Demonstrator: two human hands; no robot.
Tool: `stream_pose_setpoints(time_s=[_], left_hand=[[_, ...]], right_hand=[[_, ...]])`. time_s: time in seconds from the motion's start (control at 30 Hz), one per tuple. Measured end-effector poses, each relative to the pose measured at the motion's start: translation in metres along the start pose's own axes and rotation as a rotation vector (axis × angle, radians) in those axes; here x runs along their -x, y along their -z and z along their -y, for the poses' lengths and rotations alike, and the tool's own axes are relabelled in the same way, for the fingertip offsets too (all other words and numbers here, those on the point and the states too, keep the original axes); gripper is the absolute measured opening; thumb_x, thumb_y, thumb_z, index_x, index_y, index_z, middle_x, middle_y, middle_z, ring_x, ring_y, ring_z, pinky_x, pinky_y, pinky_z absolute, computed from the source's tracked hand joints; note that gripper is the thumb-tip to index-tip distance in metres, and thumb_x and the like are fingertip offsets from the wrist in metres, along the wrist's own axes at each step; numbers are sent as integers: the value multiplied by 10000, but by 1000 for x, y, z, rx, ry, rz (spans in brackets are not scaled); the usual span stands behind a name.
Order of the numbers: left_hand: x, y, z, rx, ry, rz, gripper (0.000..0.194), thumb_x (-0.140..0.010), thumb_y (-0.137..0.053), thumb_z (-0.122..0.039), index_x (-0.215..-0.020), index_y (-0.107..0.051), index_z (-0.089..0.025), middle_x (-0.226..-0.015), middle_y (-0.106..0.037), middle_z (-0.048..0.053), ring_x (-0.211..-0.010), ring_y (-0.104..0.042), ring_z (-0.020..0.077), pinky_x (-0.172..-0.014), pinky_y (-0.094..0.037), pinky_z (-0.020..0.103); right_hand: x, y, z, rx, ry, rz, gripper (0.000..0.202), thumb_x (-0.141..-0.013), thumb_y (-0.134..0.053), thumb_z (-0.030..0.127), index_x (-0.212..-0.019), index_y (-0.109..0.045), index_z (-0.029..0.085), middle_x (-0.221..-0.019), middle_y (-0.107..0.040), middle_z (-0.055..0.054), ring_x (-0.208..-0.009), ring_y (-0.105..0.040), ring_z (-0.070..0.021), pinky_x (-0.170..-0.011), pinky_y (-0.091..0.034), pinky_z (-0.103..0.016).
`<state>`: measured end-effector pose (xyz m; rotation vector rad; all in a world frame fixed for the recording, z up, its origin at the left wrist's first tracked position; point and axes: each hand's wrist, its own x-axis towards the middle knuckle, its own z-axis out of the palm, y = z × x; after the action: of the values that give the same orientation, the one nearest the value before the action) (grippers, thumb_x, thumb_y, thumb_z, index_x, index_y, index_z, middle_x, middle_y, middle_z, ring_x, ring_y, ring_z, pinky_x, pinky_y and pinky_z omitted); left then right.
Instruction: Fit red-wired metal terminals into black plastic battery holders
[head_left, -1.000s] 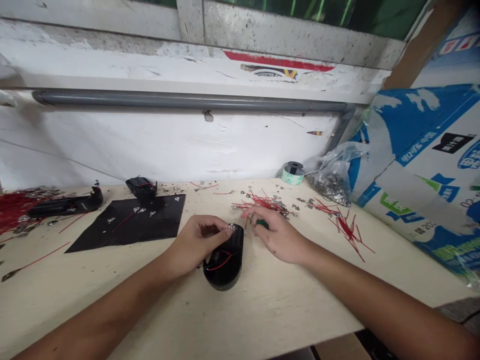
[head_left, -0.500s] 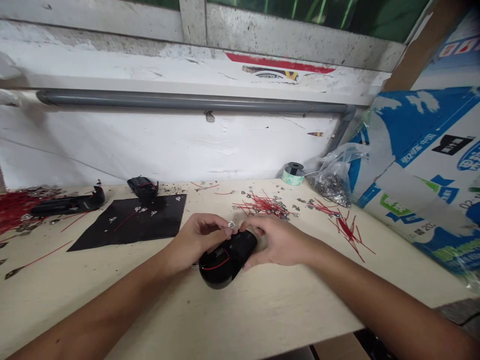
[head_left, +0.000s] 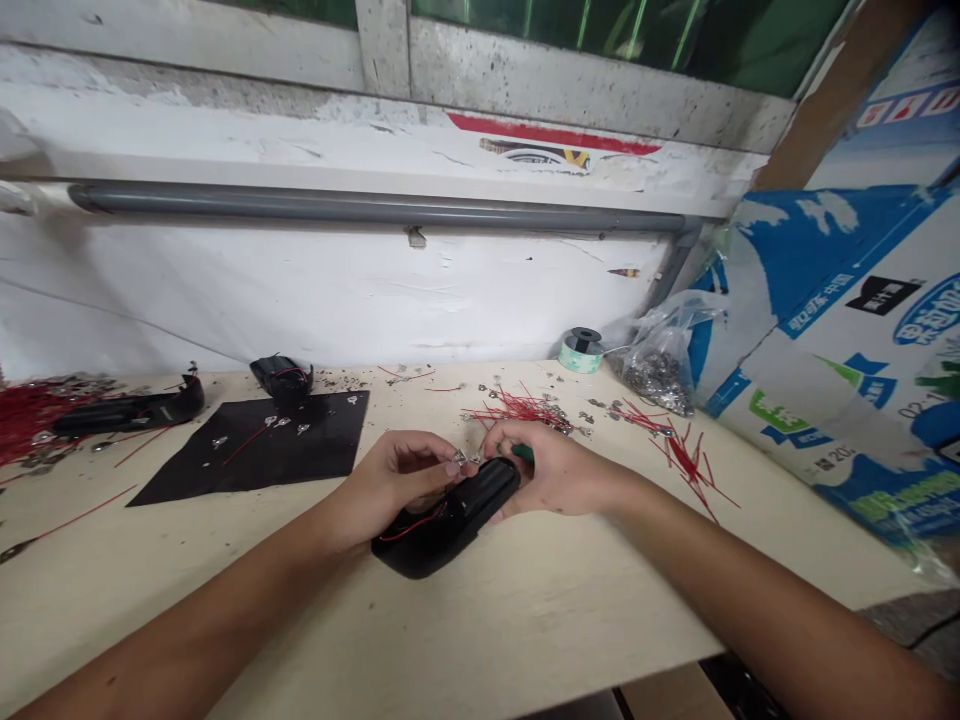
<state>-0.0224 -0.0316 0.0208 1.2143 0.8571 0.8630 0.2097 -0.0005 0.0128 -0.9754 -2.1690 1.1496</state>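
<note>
A black plastic housing (head_left: 442,535) with a red wire (head_left: 409,530) along it lies tilted between my hands, low over the table. My left hand (head_left: 397,485) is closed, its thumb and forefinger pinching a small silvery metal contact piece (head_left: 459,457) above the housing. My right hand (head_left: 551,470) curls round the housing's far right end. The right fingertips bend close to a second small shiny metal bit (head_left: 475,458); whether they grip it I cannot tell. A small green thing (head_left: 523,453) shows beside the right fingers, mostly hidden.
Red wires with metal contacts (head_left: 517,405) lie behind my hands, more wires (head_left: 686,460) to the right. A tape roll (head_left: 580,350), a bag of metal parts (head_left: 656,375) and a printed carton (head_left: 840,350) stand back right. Left are a black sheet (head_left: 300,455) and black housings (head_left: 281,378).
The housing has turned and tipped, showing more of its long side, and its near end has shifted left. A green bit now shows by my right hand. The view has shifted slightly.
</note>
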Motion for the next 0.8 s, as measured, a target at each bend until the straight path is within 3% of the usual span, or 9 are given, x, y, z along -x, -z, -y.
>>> stream_pose_setpoints(time_s=[0.13, 0.27, 0.37, 0.53, 0.63, 0.8], left_hand=[[1, -3, -2, -53, 38, -22, 219, -739, -814, -325, -797, -700, -147, -666, -701, -2, -490, -551, 70, -445, -354, 171], [0, -2, 2, 11, 17, -23, 211, -747, -812, -308, -855, -702, -163, -804, -748, 31, -668, -666, 119, -597, -480, 209], [-1, 0, 5, 34, -13, -5, 237, -759, -803, -299, -942, -706, -184, -936, -759, 48, -806, -697, 149, -697, -509, 238], [0, -2, 4, 5, 7, 22, 302, -784, -781, -300, -1044, -664, -201, -894, -723, 22, -645, -637, 99, -541, -424, 193], [0, 0, 4, 32, -32, 20, 397, -785, -774, -305, -1142, -623, -218, -993, -701, 45, -738, -658, 127, -619, -468, 225], [3, 4, 1, -136, -123, 119, 626, -779, -781, -289, -1341, -505, -280, -1302, -596, 102, -1101, -627, 245, -885, -493, 361]], right_hand=[[0, 1, 1, 21, 24, 18, 414, -710, -859, 367, -1049, -681, 210, -823, -574, 11, -717, -493, -147, -640, -380, -262], [-2, 0, 4, 11, 74, 38, 254, -772, -813, 380, -922, -710, 204, -814, -603, 10, -721, -501, -147, -651, -380, -263], [-2, -3, 4, -35, 84, -12, 277, -777, -808, 371, -987, -714, 217, -847, -632, 5, -754, -534, -161, -674, -411, -273], [-2, -8, 0, -109, 130, -23, 282, -741, -836, 318, -989, -736, 227, -880, -681, -3, -789, -587, -176, -701, -452, -293], [-1, -8, 0, -154, 154, -102, 225, -757, -810, 261, -969, -741, 231, -889, -698, -10, -808, -624, -187, -730, -482, -315], [-3, -5, 0, -133, 208, -392, 281, -721, -774, 172, -995, -743, 226, -1015, -716, -46, -934, -656, -224, -836, -507, -363]])
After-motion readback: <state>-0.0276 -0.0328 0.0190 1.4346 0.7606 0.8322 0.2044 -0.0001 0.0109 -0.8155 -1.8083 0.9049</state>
